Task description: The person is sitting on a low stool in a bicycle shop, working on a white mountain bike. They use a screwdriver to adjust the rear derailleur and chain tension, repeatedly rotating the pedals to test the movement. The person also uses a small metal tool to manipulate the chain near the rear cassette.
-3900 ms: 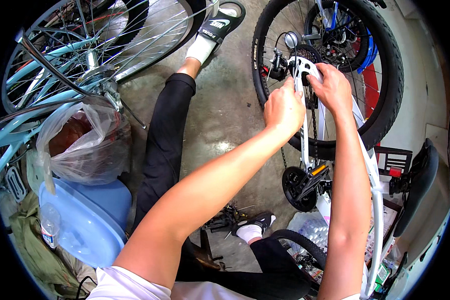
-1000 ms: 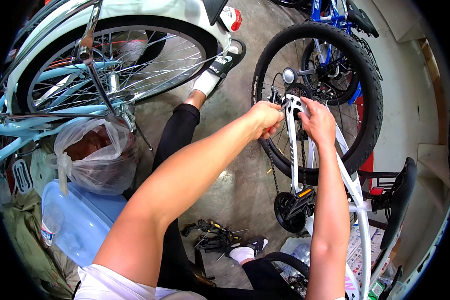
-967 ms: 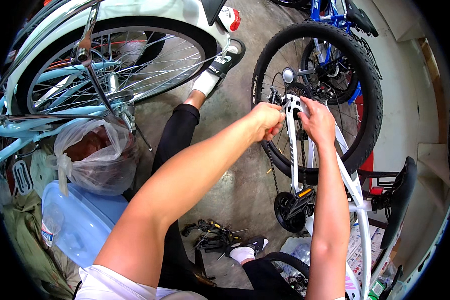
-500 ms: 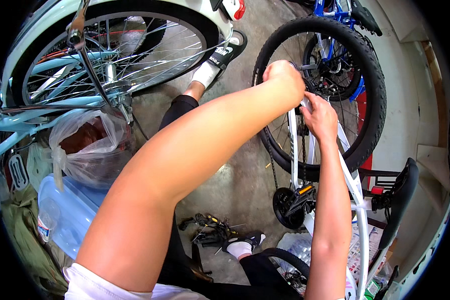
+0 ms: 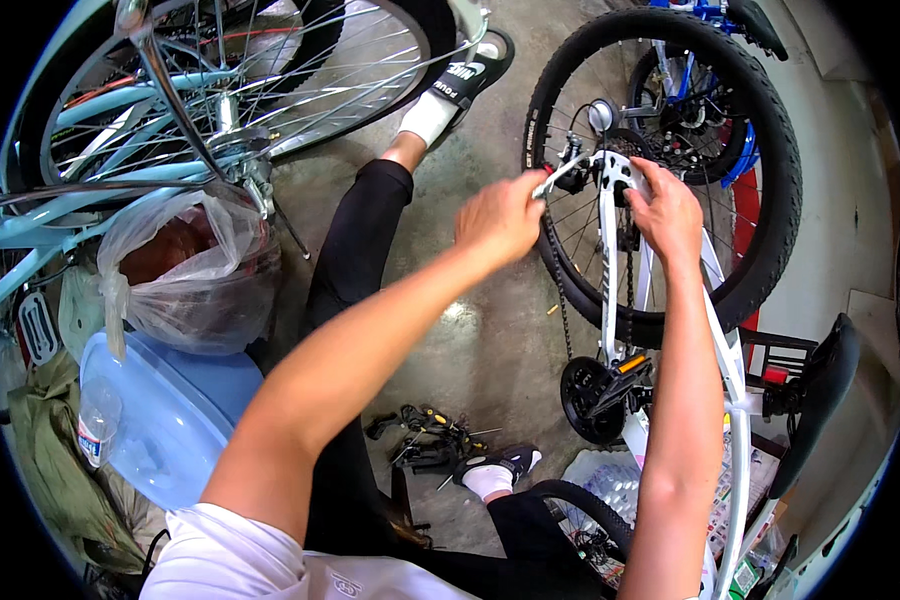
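Observation:
My left hand (image 5: 502,216) is closed around the end of a slim silver tool that looks like a wrench (image 5: 566,172). The tool's far end reaches the rear axle area of a white bicycle frame (image 5: 610,240). My right hand (image 5: 667,212) grips the frame's rear end, with thumb and fingers on either side of it. Next to the hands is the rear wheel (image 5: 782,200), with a black knobby tyre. The black derailleur (image 5: 571,180) sits just below the tool. A chain (image 5: 562,300) hangs down toward the black crankset (image 5: 592,398).
A light blue bicycle (image 5: 100,215) stands at the left, with a plastic bag (image 5: 195,290) and a blue basin (image 5: 160,440) below it. Loose tools (image 5: 430,435) lie on the concrete floor near my foot. A blue bicycle (image 5: 685,75) stands behind the wheel, beside the wall.
My left hand has swung down and to the left from above the axle, and the tool now shows in it. My right hand stays on the frame's rear end.

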Available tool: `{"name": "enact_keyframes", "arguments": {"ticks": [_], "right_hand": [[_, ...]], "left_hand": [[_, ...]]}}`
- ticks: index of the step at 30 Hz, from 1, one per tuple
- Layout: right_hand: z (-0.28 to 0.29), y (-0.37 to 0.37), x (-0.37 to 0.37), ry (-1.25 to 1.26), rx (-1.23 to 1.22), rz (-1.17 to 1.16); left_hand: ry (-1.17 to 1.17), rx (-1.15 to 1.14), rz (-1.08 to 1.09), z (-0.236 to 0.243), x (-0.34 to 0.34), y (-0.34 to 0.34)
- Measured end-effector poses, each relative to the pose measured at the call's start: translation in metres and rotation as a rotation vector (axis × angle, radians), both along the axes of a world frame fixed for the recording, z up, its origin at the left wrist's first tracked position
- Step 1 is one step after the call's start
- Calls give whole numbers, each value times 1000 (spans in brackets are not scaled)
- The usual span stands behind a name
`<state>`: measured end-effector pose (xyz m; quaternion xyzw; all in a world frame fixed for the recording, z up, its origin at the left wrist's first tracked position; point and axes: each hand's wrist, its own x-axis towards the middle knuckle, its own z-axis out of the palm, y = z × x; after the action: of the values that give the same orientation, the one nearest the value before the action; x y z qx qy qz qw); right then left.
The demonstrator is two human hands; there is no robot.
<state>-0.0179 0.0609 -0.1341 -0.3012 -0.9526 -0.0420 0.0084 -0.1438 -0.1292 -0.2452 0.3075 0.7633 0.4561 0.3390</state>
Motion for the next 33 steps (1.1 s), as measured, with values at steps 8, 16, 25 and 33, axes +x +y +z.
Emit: {"name": "enact_keyframes", "arguments": {"ticks": [8,16,25,33], "right_hand": [[2,-3,-2,-33,-40,-78],[1,1,1,-42,-17,-74],[3,0,1,-59,-34,-95],[0,-1,-6,-66,-28,-79]], "left_hand": [[-356,22,25,-34,49,23],[-901,161,36,-20,39,39],[-265,-206,-249,21,-27,59],[-12,-300,-509,39,-61,71]]}}
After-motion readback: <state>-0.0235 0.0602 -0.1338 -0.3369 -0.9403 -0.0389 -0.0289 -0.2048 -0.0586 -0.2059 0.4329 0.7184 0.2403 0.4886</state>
